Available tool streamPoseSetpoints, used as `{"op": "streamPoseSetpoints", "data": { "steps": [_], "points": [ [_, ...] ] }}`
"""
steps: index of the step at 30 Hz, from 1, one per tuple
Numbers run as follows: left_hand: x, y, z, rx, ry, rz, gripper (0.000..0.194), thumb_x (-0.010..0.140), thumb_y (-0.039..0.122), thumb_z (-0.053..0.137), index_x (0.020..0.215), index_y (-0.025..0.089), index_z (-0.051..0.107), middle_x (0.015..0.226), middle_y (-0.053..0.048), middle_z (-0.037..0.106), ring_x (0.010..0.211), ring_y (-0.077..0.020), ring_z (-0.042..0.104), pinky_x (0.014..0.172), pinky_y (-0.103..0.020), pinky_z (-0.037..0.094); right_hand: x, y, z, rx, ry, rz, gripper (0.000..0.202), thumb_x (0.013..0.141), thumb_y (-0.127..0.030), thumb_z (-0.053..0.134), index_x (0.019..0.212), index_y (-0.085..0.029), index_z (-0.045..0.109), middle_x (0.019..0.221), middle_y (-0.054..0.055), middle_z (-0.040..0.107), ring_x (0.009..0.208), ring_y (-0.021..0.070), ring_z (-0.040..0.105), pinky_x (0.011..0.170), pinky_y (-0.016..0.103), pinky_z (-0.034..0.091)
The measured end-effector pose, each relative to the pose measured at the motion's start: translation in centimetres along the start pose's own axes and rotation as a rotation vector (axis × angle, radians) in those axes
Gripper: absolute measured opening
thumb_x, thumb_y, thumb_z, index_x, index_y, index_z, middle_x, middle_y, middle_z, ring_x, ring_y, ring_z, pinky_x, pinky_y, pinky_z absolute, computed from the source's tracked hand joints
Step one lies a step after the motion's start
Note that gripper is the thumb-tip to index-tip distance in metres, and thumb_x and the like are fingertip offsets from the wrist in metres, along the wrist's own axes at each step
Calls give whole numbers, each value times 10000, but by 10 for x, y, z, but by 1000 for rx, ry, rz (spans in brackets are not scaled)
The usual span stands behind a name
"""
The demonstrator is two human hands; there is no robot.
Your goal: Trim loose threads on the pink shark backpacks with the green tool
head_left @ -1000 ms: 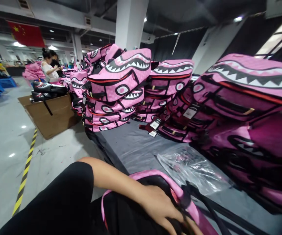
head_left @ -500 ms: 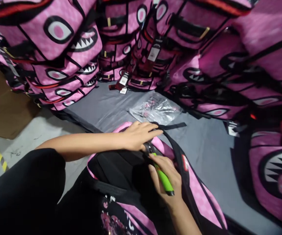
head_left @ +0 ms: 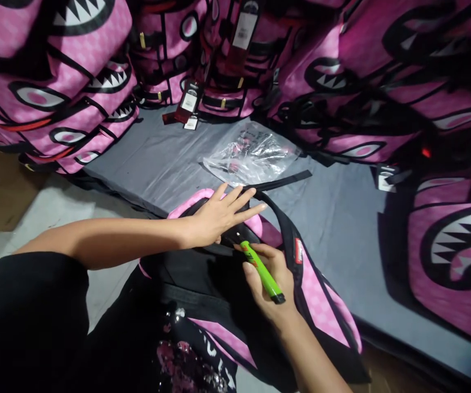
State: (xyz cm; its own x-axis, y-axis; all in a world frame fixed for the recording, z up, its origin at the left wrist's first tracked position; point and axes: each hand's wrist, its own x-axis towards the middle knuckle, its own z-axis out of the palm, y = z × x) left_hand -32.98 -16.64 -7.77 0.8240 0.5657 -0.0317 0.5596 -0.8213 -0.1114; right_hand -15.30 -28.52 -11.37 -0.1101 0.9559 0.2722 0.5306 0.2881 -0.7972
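A black and pink backpack lies in front of me at the near edge of the grey-covered table, with a shoulder strap along its right side. My left hand rests on the upper part of the bag, fingers spread. Just right of it, my right hand is wrapped round a green marker-like tool with a black end. The tool's tip points up and left at the dark fabric beside my left hand. What lies under my left palm is hidden.
Stacks of pink shark-face bags stand along the back and left, with tags hanging. A clear plastic bag lies on the grey cloth. Another pink bag is at the right. Cardboard stands at the left.
The whole view has shifted. My left hand's fingers have spread wider. The green tool's tip now shows more plainly, a little apart from my left hand.
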Motion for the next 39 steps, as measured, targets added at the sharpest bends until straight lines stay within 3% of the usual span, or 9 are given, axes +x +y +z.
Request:
{"op": "streamPoseSetpoints", "data": {
  "steps": [3,5,9,12,17,20,24,32,39],
  "points": [
    [3,2,0,23,-9,-23,934,844,327,700,1584,190,147,1649,-221,132,1396,-339,395,1078,-461,349,7,-1,-6,-98,-73,-22,218,941,-279,578,1151,-221,574,1036,76,748,857,198,741,788,323,607],
    [3,2,0,35,8,-15,785,905,263,598,1575,192,194,1646,-220,144,1348,-325,449,1051,-450,369,13,-2,-13,-118,-144,-55,244,942,-300,589,1168,-212,613,1086,78,742,934,203,732,849,329,599],
    [3,1,2,4,22,-48,826,873,296,640,1572,210,209,1658,-184,134,1433,-359,333,1085,-484,338,27,-5,-25,-102,-275,-56,328,951,-381,581,1224,-211,650,1184,76,728,1067,231,700,946,376,572],
    [6,2,1,-14,30,-156,923,816,349,709,1574,180,210,1656,-194,129,1488,-409,202,1101,-523,307,45,-11,-27,-128,-350,31,272,957,-338,550,1151,-210,691,1125,62,750,998,217,721,904,353,578],
    [21,11,-5,-44,-27,-189,807,839,188,622,1563,204,266,1619,-216,247,1224,-365,530,945,-456,406,62,-17,-34,-246,-510,85,187,913,-299,551,1032,-204,661,924,34,763,748,174,719,661,279,557],
    [34,21,-8,-70,27,-116,763,835,135,583,1547,205,317,1613,-203,274,1189,-333,545,952,-444,390,53,-15,-47,-325,-524,95,177,910,-306,562,1014,-205,665,886,33,762,714,177,712,633,287,548],
    [47,25,-5,-90,59,-55,730,838,155,579,1532,163,353,1613,-203,275,1221,-343,513,965,-444,376,39,-11,-57,-377,-452,86,216,923,-309,580,1076,-198,685,1006,63,770,874,225,733,806,376,571],
    [51,22,8,-84,94,-82,756,813,224,614,1525,217,362,1622,-124,283,1171,-321,504,1003,-453,361,44,-13,-58,-379,-459,50,239,925,-225,580,1142,-194,674,1056,76,764,939,229,719,839,394,563],
    [55,23,8,-63,60,-78,760,828,251,619,1533,183,343,1625,-168,256,1164,-323,502,986,-456,357,46,-10,-55,-414,-451,68,215,905,-217,583,1088,-201,693,998,73,765,901,248,715,843,419,558]
  ]
}}
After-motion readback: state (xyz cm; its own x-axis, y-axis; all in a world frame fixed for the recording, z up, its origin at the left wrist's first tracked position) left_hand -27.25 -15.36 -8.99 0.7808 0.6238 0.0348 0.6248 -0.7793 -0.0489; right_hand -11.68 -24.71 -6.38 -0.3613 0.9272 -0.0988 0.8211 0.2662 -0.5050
